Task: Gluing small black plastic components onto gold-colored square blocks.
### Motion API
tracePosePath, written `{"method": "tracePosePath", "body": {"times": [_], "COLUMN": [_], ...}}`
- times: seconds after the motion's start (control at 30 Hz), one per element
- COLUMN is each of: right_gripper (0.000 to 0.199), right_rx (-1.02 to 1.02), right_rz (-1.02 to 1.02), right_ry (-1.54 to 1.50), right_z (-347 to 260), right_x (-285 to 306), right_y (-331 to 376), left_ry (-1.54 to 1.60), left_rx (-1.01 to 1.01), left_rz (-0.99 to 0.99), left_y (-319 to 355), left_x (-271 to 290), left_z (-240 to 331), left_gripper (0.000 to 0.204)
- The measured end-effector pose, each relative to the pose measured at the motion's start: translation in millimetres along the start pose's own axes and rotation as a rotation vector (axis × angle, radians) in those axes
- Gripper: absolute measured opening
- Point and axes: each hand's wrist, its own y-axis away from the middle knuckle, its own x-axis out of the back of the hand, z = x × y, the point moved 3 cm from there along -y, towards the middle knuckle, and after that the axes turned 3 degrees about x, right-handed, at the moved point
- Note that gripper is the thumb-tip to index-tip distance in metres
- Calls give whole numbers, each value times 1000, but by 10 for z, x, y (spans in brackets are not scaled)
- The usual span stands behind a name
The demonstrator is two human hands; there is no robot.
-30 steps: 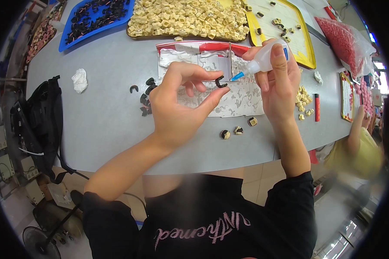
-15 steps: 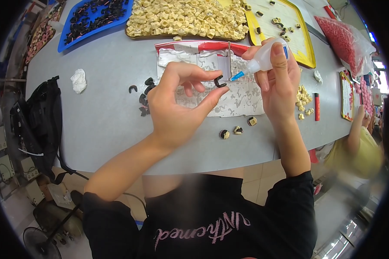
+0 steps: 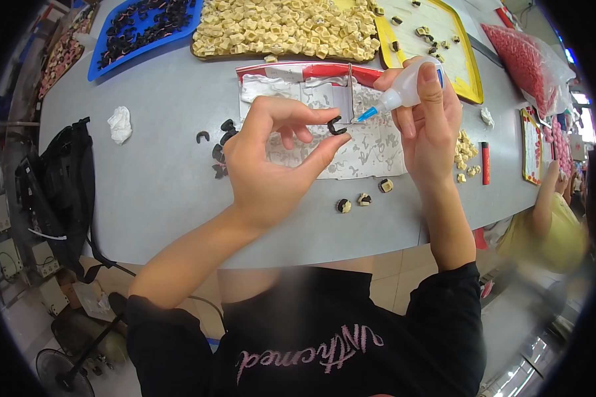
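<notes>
Between thumb and fingertip, my left hand (image 3: 271, 152) pinches a small black C-shaped piece (image 3: 336, 126) above a stained white sheet (image 3: 367, 149). My right hand (image 3: 427, 119) grips a translucent squeeze bottle (image 3: 407, 89), tilted so its blue nozzle (image 3: 367, 114) points left at the piece; a small gap separates them. Several loose black pieces (image 3: 220, 152) lie beside my left hand, and one black C-shaped piece (image 3: 203, 137) sits farther left. Nearer me are three cream-and-black pieces (image 3: 364, 199). Small cream pieces (image 3: 467, 151) are heaped right of my right wrist.
Along the far side stand a blue tray (image 3: 146, 49) of black pieces, a tray heaped with cream pieces (image 3: 285, 30), and a yellow tray (image 3: 467, 56) holding a few pieces. Crumpled white tissue (image 3: 120, 125) and a black bag (image 3: 63, 192) are left. A person (image 3: 543, 231) sits at right.
The bottle's nozzle has drawn slightly away from the black piece, to the right. My left hand has barely moved and still pinches the piece.
</notes>
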Motion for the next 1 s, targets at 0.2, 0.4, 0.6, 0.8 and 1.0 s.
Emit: {"method": "tracePosePath", "body": {"times": [0.2,0.4,0.6,0.8,1.0], "right_gripper": [38,38,38,38,41], "right_rx": [-19,-21,-24,-18,-22], "right_rz": [7,1,-5,-8,-23], "right_ry": [-30,-39,-18,-11,21], "right_z": [2,28,30,27,38], "right_x": [-12,-31,-25,-29,3], "right_y": [2,5,9,6,-2], "left_ry": [14,20,23,24,26], "left_rx": [5,-8,1,4,-6], "left_rz": [-12,-24,-33,-32,-30], "left_y": [8,17,13,19,16], "left_x": [-13,-30,-38,-34,-34], "left_z": [-9,-10,9,-1,-2], "left_gripper": [41,41,41,41,41]}}
